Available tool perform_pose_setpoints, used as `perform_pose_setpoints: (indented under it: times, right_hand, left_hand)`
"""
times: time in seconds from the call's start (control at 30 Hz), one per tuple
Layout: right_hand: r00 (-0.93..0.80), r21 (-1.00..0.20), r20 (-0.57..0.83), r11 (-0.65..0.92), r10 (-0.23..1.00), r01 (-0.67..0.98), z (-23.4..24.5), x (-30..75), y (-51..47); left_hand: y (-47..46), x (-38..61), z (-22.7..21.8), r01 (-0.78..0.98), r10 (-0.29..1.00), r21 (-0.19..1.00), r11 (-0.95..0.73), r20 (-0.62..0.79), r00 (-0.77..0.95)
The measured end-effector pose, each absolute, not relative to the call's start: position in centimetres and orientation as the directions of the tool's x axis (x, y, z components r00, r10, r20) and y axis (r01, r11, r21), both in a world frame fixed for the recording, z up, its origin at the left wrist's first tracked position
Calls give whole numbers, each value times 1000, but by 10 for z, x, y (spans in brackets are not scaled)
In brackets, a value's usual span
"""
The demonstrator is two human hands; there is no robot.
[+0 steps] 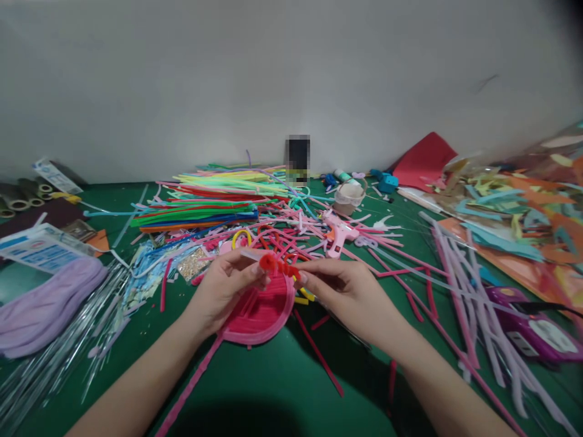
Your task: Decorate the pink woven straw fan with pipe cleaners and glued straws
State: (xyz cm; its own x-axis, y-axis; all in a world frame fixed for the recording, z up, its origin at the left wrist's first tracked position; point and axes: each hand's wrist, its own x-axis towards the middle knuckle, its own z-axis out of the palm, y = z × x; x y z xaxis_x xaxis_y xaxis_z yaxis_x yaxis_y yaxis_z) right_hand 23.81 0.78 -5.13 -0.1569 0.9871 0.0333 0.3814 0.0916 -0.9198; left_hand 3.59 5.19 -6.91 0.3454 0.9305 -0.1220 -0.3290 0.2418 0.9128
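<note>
My left hand (223, 286) and my right hand (346, 290) meet over a green table (273, 388). Both pinch a red pipe cleaner (276, 265) that is coiled in a tight spiral round a thin clear stick. The left fingers close on the coil's left end, the right fingertips on its right end. Just under the hands lies a round pink coiled disc (260, 312) of pipe cleaner, with a pink tail trailing to the lower left.
Loose pipe cleaners in many colours (214, 203) cover the table's middle. A pink glue gun (337, 237) and a small basket (350, 197) lie behind the hands. Cut coloured paper (514, 218) piles at the right, a purple device (537, 331) nearer, lilac cloth (43, 303) at left.
</note>
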Motion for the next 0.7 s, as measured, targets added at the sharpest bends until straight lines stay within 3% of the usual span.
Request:
perform_pose_setpoints:
  times: [0.17,0.43,0.57,0.7]
  right_hand:
    - [-242,-947,34,109,970,303,-47,238,5]
    - [-271,-988,79,111,959,107,-48,232,1]
    - [-297,-945,219,278,929,172,-49,233,-1]
    - [-327,-858,337,431,883,281,-51,232,-1]
  left_hand:
    - [48,34,-64,-336,901,891,307,-159,403]
    - [40,34,-56,-148,936,989,-31,80,343]
    - [37,32,-49,-111,907,979,-172,201,370]
    - [37,34,-52,-124,908,978,-165,200,369]
